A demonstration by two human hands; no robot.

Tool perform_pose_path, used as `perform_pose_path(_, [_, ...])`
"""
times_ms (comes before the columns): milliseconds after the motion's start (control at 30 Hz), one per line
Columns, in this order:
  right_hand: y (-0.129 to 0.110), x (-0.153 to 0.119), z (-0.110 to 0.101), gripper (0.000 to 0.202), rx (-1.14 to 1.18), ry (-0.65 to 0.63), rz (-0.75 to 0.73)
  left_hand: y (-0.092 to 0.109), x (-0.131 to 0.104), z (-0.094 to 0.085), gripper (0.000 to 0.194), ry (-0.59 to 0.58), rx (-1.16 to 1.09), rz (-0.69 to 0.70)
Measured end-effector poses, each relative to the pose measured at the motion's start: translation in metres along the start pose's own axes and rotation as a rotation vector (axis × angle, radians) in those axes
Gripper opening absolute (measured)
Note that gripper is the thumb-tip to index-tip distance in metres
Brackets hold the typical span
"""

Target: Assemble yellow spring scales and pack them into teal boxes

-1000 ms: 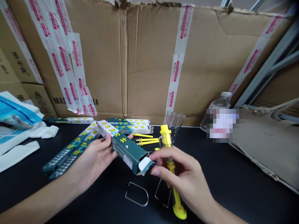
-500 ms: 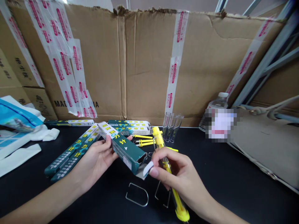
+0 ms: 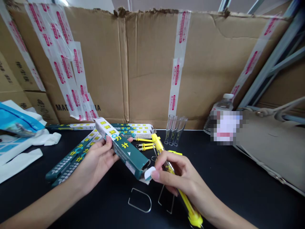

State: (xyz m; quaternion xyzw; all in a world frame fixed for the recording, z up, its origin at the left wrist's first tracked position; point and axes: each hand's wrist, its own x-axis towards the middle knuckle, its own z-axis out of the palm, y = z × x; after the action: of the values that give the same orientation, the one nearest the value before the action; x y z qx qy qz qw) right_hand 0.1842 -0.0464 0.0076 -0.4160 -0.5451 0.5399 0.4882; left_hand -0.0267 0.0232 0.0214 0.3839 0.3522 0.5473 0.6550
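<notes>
My left hand [image 3: 101, 157] is closed around a slim green and white carton [image 3: 126, 151], tilted with its near end open. In my right hand [image 3: 183, 176] is a spring scale [image 3: 190, 205], a clear tube with yellow ends and a yellow inner rod, held slantwise. My right thumb and forefinger are at the carton's white end flap [image 3: 148, 173], with the thumb touching it. Below the carton lies a U-shaped metal wire handle [image 3: 150, 203]; another wire handle [image 3: 159, 202] is partly hidden by my right hand. Yellow rods with metal ends [image 3: 145, 147] lie behind the hands.
Several matching cartons [image 3: 64, 162] lie at left and along the back. Clear tubes [image 3: 175, 130] stand by the large cardboard box [image 3: 150, 70]. A plastic bottle [image 3: 224, 101] and beige bag [image 3: 274, 149] are at right; blue-white plastic packaging [image 3: 21, 127] is at left.
The carton's end flap has swung upward under my right thumb. My right hand has tilted the spring scale, its lower end shifting right. The carton has moved slightly left in my left hand.
</notes>
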Motion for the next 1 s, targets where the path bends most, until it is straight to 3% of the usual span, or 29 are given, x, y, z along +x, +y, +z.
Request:
perform_pose_path(267, [0.0032,0.0046,-0.0010,0.028,0.086,-0.029,0.129,-0.0013,-0.0045,0.0008,0.019,-0.048,-0.022,0.019])
perform_pose_path(1000, [0.0018,0.0039,-0.0019,0.033,0.128,-0.071,0.155,-0.0014,-0.0060,0.0010,0.015,-0.081,-0.002,0.006])
